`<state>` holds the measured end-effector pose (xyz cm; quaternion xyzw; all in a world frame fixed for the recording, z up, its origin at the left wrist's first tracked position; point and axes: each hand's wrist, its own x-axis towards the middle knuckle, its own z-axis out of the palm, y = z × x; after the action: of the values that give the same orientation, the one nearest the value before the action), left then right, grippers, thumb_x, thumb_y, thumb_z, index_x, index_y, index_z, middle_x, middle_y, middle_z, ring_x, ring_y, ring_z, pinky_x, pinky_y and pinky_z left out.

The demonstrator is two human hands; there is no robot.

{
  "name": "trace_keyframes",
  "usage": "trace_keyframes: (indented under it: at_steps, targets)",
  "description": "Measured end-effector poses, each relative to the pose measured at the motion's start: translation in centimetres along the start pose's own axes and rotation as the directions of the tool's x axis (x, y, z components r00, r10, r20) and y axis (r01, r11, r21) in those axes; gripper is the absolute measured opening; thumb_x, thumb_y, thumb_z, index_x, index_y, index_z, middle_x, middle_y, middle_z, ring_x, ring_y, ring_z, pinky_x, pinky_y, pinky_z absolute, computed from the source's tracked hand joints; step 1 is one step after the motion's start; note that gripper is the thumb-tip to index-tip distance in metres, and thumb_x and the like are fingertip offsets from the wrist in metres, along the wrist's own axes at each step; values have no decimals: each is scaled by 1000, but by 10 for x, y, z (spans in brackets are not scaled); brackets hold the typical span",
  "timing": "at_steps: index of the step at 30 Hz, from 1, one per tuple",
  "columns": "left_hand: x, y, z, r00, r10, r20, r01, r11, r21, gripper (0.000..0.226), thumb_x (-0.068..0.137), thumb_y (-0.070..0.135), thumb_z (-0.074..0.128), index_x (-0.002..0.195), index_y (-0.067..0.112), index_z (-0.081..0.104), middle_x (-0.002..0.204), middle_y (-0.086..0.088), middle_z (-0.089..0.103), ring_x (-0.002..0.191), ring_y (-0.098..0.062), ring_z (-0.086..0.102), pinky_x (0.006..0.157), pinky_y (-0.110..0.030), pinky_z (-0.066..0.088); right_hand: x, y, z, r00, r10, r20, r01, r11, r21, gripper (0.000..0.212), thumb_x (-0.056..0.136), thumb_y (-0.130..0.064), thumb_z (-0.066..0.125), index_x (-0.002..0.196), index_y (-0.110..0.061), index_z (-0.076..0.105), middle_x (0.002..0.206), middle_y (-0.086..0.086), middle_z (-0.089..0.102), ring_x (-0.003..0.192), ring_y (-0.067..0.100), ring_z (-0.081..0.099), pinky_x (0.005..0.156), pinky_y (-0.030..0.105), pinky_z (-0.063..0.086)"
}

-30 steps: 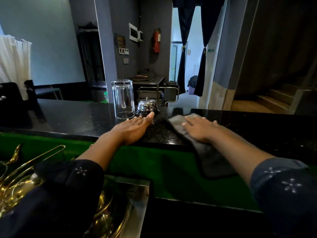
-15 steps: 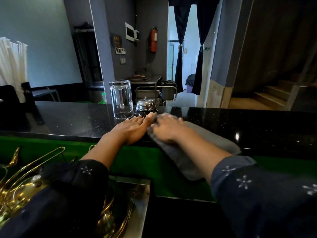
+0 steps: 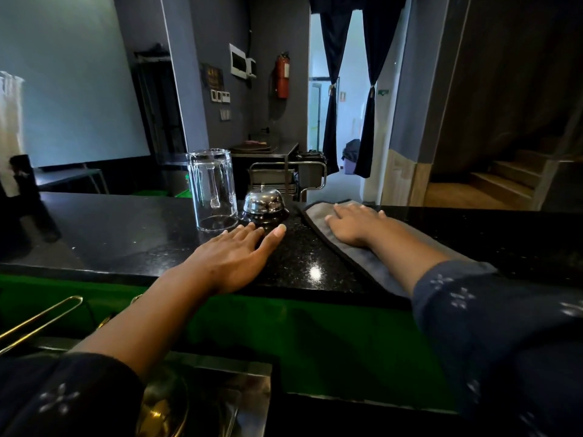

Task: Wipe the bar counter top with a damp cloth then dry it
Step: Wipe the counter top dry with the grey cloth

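A person stands behind a black, speckled bar counter [image 3: 132, 234], seen from a camera on their head. The right hand [image 3: 353, 227] lies flat, fingers straight and spread, pressing a grey cloth [image 3: 362, 263] onto the counter's right half; it grips nothing, and seems placed this way to slide the cloth under the palm's weight. The cloth runs from the far side of the counter back under the forearm to the near edge. The left hand [image 3: 233, 257] also rests flat and open on the bare stone, holding nothing, probably to steady the body. Its fingertips sit just beside an upturned glass mug [image 3: 212, 190] and a silver call bell [image 3: 264, 205], which stand touching or nearly so near the middle of the counter. These two block a sweep to the left unless they are lifted or wiped around. To the right of the cloth, and left past the mug, the stone runs open. The near edge drops to a green ledge [image 3: 299, 335], with a gold wire rack [image 3: 41, 316] lower left.
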<state>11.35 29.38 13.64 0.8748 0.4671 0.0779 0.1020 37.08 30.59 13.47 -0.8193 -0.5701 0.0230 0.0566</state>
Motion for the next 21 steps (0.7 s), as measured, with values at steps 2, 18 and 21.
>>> trace_keyframes:
  at_steps: [2,18,21]
  targets:
    - [1,0,0,1000,2,5,-2,1000,4,103,67,83,-13,153,29,5,161,6,1,147,-9,0,120,-37,1,14,-17,1,1000,-9,3,9,1000,7,60,99,-55,18,156,-37,9,165,9,4,151,32,4,117,60,0]
    - [-8,6,-4,1000,-6,-3,6,999,-34,74,89,65,-7,152,28,5,160,6,5,146,-8,3,115,-28,-1,6,52,-12,981,192,3,-191,980,-46,59,96,-59,15,153,-45,15,165,8,10,148,36,12,114,67,5]
    - [-10,10,-7,1000,-15,7,15,999,-29,71,91,62,-6,152,27,6,161,4,6,146,-9,3,115,-28,-1,-24,-12,-3,1000,6,-22,-7,1000,-15,57,95,-58,21,151,-45,23,162,12,17,147,37,16,113,65,7]
